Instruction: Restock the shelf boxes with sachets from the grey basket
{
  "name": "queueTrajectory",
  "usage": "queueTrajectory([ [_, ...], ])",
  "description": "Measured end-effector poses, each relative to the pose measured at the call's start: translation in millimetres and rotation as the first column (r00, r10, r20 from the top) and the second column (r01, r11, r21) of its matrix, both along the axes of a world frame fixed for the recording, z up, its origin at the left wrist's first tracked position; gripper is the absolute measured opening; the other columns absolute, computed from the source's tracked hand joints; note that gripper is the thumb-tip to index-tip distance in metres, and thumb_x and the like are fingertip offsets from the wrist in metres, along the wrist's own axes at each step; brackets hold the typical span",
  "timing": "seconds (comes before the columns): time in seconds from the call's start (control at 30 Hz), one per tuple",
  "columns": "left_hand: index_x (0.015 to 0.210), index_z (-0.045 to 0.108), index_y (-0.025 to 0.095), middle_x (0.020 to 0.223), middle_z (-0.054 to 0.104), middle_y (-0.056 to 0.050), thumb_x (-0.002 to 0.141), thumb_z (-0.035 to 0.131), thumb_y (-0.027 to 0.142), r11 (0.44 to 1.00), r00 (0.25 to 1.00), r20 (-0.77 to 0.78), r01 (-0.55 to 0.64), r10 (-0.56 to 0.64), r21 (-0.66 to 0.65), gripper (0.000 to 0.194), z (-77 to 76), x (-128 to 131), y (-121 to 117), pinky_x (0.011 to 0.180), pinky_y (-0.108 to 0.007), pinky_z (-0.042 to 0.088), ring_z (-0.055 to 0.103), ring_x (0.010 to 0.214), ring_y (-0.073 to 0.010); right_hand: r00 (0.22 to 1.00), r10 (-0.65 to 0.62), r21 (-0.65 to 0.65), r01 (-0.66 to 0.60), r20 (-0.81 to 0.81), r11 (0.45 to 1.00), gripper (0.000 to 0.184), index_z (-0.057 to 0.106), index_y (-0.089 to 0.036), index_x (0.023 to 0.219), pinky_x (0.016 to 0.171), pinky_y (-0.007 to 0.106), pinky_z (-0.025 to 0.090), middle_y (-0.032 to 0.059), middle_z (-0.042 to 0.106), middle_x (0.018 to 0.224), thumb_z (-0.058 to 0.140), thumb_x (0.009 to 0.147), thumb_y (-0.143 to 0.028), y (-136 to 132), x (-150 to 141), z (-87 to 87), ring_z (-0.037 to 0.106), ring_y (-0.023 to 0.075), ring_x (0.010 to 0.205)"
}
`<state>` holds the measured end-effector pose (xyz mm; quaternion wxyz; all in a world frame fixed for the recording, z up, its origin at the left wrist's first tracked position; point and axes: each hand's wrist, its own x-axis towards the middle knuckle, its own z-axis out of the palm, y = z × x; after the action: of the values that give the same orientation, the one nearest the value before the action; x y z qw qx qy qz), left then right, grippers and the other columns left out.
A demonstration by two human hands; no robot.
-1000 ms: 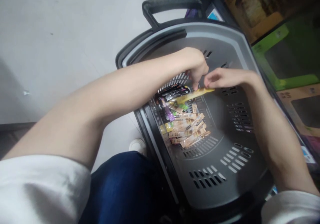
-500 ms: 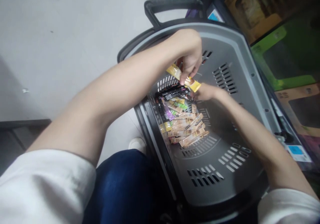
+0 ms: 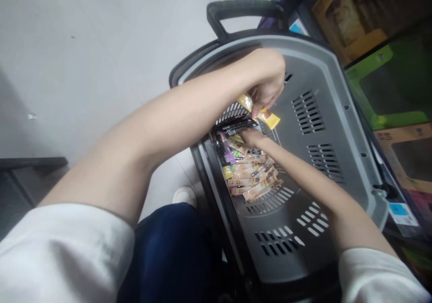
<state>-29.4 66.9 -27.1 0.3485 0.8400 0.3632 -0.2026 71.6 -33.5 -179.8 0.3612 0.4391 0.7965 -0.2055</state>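
Note:
A grey plastic shopping basket [image 3: 324, 87] with a black handle [image 3: 246, 9] stands on the floor in front of me. At its bottom lies a pile of thin stick packets [image 3: 253, 177], mostly beige, with some black, purple and green ones. My left hand [image 3: 268, 80] hovers above the pile, fingers closed on a yellow stick packet [image 3: 270, 118]. My right hand [image 3: 251, 137] reaches down into the basket and touches the packets near the black ones; its fingers are mostly hidden among them.
Cardboard boxes [image 3: 354, 19] and a green box [image 3: 388, 91] sit on low shelves at the right. Pale floor [image 3: 84, 46] spreads to the left. My knee in dark blue trousers [image 3: 175, 249] and a white shoe [image 3: 184, 196] are beside the basket.
My left hand took the yellow packet and lifted it above the pile. My right hand let go of it and dropped lower into the packets.

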Motion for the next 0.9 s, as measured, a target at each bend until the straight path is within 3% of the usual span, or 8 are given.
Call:
queueTrajectory([
  [0.1,0.096,0.083,0.021,0.098,0.075,-0.011,0.046,0.092,0.019,0.992,0.989,-0.135,0.049,-0.064,-0.115,0.051,2.0,2.5,-0.8,0.109,-0.05,0.039,0.056,0.124,-0.0421,0.998,-0.052,-0.147,0.058,0.047,0.987,0.045,0.069,-0.01,0.116,0.081,0.033,0.055,0.0176,0.072,0.113,0.081,0.078,-0.032,3.1,13.6,34.0,0.07,0.0294,0.098],
  [0.17,0.098,0.083,0.024,0.099,0.075,-0.01,0.049,0.093,0.024,0.991,0.991,-0.122,0.037,-0.052,-0.126,0.05,6.5,4.1,-5.2,0.112,-0.05,0.037,0.052,0.127,-0.0416,0.991,-0.112,-0.218,0.125,0.069,0.968,0.041,0.067,-0.011,0.115,0.07,0.03,0.057,0.0136,0.073,0.104,0.076,0.082,-0.034,-0.6,30.3,62.5,0.071,0.0236,0.083],
  [0.3,0.095,0.082,0.024,0.081,0.074,-0.006,0.062,0.09,0.029,0.995,0.995,-0.054,0.085,-0.088,-0.06,0.035,21.2,6.4,-24.3,0.115,-0.054,0.032,0.052,0.12,-0.0356,0.909,-0.414,-0.275,0.386,-0.049,0.881,0.02,0.063,-0.015,0.103,0.053,0.029,0.056,0.0094,0.071,0.091,0.062,0.089,-0.029,-19.6,73.3,113.4,0.067,0.0177,0.062],
  [0.43,0.071,0.076,0.014,0.058,0.06,-0.005,0.065,0.079,0.006,0.972,0.97,-0.067,0.235,-0.235,0.001,0.01,29.7,7.6,-39.7,0.109,-0.051,0.038,0.056,0.1,-0.0292,0.687,-0.637,-0.379,0.518,-0.35,0.767,0.011,0.061,-0.018,0.082,0.049,0.026,0.05,0.0042,0.068,0.075,0.065,0.083,-0.027,-38.2,102.6,139.6,0.059,0.0144,0.058],
  [0.57,0.075,0.075,0.019,0.058,0.061,-0.003,0.067,0.078,0.019,0.963,0.961,-0.057,0.271,-0.27,-0.004,0.008,20.6,9.6,-39.6,0.105,-0.048,0.038,0.053,0.101,-0.0273,0.405,-0.737,-0.457,0.593,-0.541,0.663,0.021,0.057,-0.019,0.096,0.061,0.028,0.051,0.0029,0.07,0.076,0.068,0.088,-0.036,-50.5,104.5,147.5,0.062,0.0152,0.067],
  [0.67,0.093,0.079,0.021,0.071,0.069,-0.004,0.07,0.077,0.031,0.958,0.957,-0.054,0.286,-0.284,0.029,0.025,14.5,12.9,-38.7,0.104,-0.045,0.038,0.054,0.106,-0.0276,0.206,-0.817,-0.564,0.631,-0.539,0.532,0.019,0.049,-0.021,0.094,0.064,0.029,0.053,0.003,0.069,0.079,0.066,0.091,-0.031,-57.0,96.7,150.0,0.064,0.0151,0.068],
  [0.77,0.106,0.078,0.021,0.085,0.072,-0.005,0.075,0.07,0.03,0.949,0.95,-0.112,0.303,-0.292,0.09,0.033,16.2,16.4,-40.3,0.103,-0.041,0.039,0.059,0.106,-0.027,0.005,-0.881,-0.706,0.596,-0.473,0.382,0.021,0.046,-0.023,0.095,0.049,0.024,0.041,-0.002,0.06,0.074,0.065,0.089,-0.022,-61.2,88.8,151.5,0.049,0.0102,0.052],
  [0.9,0.105,0.079,0.019,0.084,0.071,-0.003,0.077,0.07,0.028,0.934,0.94,-0.115,0.335,-0.322,0.126,0.031,19.8,17.4,-40.2,0.104,-0.038,0.04,0.063,0.107,-0.0278,-0.237,-0.902,-0.811,0.556,-0.361,0.179,0.027,0.053,-0.021,0.095,0.043,0.022,0.027,-0.0041,0.046,0.067,0.055,0.099,-0.048,-62.4,84.8,148.5,0.033,0.0078,0.047],
])
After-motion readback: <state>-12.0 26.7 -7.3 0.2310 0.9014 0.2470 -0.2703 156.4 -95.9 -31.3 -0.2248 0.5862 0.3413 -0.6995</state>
